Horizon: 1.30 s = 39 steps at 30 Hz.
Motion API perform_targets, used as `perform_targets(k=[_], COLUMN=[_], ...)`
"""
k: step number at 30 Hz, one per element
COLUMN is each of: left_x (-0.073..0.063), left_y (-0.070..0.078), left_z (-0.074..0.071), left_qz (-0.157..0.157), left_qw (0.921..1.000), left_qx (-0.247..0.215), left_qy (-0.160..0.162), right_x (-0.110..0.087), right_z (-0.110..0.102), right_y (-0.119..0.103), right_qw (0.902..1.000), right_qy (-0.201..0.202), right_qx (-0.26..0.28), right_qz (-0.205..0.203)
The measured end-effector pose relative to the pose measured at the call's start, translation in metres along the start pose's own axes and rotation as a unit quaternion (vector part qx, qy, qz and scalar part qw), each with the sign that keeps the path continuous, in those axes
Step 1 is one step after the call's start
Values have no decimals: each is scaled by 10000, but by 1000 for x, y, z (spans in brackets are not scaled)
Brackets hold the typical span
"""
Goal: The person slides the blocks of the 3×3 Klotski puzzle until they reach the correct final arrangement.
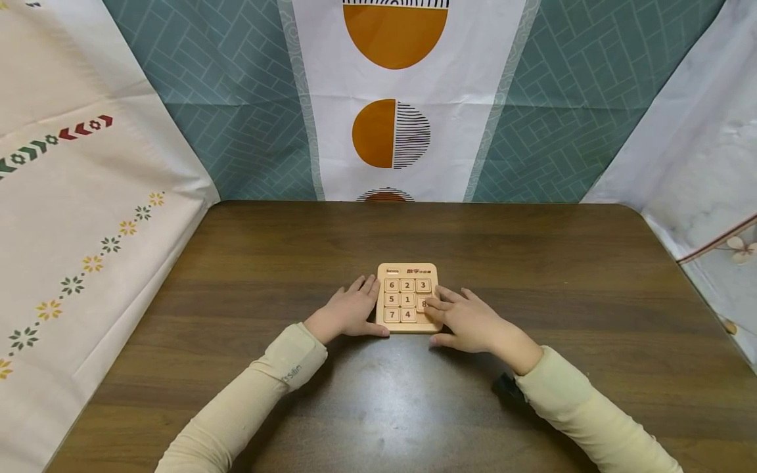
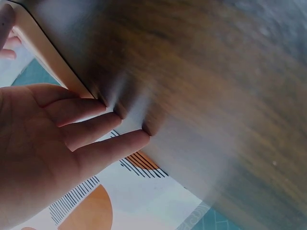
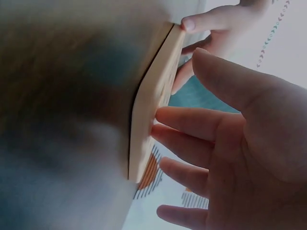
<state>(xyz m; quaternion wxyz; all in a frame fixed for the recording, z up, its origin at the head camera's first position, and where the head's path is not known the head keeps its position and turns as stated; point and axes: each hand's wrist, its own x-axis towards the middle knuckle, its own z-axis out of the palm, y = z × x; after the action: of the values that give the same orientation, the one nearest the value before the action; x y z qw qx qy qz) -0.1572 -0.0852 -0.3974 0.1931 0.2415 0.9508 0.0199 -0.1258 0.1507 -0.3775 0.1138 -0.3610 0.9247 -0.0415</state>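
Observation:
A wooden number slide puzzle lies flat on the table, its rows reading 6 2 3, 5 1 8 and 7 4 with a gap at bottom right. The 8 tile sits slightly lower than its row, partly covered by fingers. My right hand has its fingertips on that tile, fingers fairly straight, thumb off the board's near right corner. Along the left edge rests my left hand, fingers extended and thumb at the near left corner. The left wrist view shows the board's edge beside the outstretched fingers.
The brown wooden table spreads around the board. A patterned cloth hangs behind its far edge, with pale cloths at both sides. A small black object shows under the right sleeve cuff.

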Motion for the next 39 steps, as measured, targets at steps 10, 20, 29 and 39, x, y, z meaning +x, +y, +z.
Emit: perform_targets(k=[10, 20, 29, 39], left_x=[-2, -1, 0, 0], left_y=[-1, 1, 0, -1], left_z=[0, 0, 0, -1], left_qz=[-6, 41, 26, -24], left_qw=[10000, 10000, 10000, 10000], left_qx=[-39, -55, -41, -43], left_qy=[-18, -15, 14, -56], right_x=[-9, 21, 29, 15], right_z=[-2, -8, -3, -3], right_y=[-3, 25, 29, 15], right_qw=[9987, 9997, 9995, 9993], right_qy=[-21, 81, -138, -312], right_qx=[192, 222, 253, 165], right_qz=[-470, -52, 125, -146])
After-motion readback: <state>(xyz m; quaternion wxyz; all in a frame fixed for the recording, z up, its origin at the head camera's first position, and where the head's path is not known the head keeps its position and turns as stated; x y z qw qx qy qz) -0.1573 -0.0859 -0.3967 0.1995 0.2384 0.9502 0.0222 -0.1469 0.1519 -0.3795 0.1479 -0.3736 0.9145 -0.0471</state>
